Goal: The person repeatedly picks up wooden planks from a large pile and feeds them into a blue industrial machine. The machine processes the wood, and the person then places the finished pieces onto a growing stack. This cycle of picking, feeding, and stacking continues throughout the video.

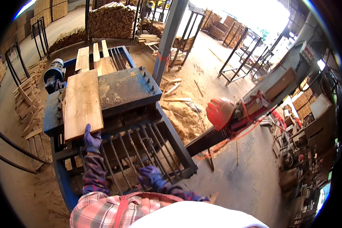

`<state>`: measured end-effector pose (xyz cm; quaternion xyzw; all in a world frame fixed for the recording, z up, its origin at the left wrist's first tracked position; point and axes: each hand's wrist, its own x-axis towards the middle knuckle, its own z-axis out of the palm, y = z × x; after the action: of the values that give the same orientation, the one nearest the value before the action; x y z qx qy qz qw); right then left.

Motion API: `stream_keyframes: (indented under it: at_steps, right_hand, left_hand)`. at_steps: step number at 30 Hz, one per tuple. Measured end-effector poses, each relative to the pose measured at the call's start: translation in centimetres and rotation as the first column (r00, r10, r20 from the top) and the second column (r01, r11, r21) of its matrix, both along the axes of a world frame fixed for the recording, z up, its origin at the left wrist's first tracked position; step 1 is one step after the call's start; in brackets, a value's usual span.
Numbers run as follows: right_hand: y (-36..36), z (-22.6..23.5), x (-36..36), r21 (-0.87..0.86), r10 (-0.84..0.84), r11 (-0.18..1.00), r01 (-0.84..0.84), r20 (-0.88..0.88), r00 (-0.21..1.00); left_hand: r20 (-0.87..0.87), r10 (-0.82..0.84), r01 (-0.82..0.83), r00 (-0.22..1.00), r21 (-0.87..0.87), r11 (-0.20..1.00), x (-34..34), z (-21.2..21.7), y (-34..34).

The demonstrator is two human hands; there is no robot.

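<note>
A wide wooden board [83,102] lies on top of the blue machine's flat cover [127,88], its near end sticking out toward me. My left hand [92,140], in a purple glove, grips that near end, with a digit laid over the top face; the fingers beneath are hidden. Over the metal bars [119,155] of the machine's near frame hangs my right hand [151,177], also gloved in purple. Its fingers are loosely bent and nothing shows in them. Beyond the cover, several narrower planks [83,59] rest on the far bars.
A blue motor [54,74] sits at the machine's left side. A grey post [169,40] rises behind it. To the right, a red hard hat [220,112] rests by a slanted beam. Sawdust [186,119], loose wood [30,104] and stacked timber [112,22] surround the machine.
</note>
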<state>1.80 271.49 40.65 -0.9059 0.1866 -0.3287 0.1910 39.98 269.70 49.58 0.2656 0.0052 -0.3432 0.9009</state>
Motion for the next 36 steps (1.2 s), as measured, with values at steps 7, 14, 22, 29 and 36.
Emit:
stream_keyframes:
  at_steps: [7,14,22,29,36]
  right_hand:
    - [-5.7,6.2,0.3,0.931,0.293,0.335,-0.145,0.043,0.955]
    - [-9.7,11.3,11.2,0.861,0.215,-0.026,-0.508,0.501,0.838]
    - [-1.1,11.6,11.1,0.652,-0.022,-0.592,-0.473,0.573,0.819]
    - [2.9,23.4,12.8,0.619,0.28,-0.315,-0.719,0.785,0.553]
    - [9.2,31.8,11.8,-0.183,0.602,0.776,-0.603,-0.066,0.795]
  left_hand:
    - [-0.103,-0.081,0.082,0.991,0.002,0.997,-3.8,-0.3,3.9]
    - [-0.003,-0.15,0.15,0.989,0.063,0.987,-22.1,3.3,17.1]
    - [0.044,-0.026,0.015,0.999,0.237,0.971,-36.0,4.3,29.6]
    - [0.002,-0.413,0.379,0.911,0.391,0.839,-37.7,2.9,32.2]
    - [0.082,0.085,-0.096,0.993,0.151,0.984,-26.5,10.4,40.5]
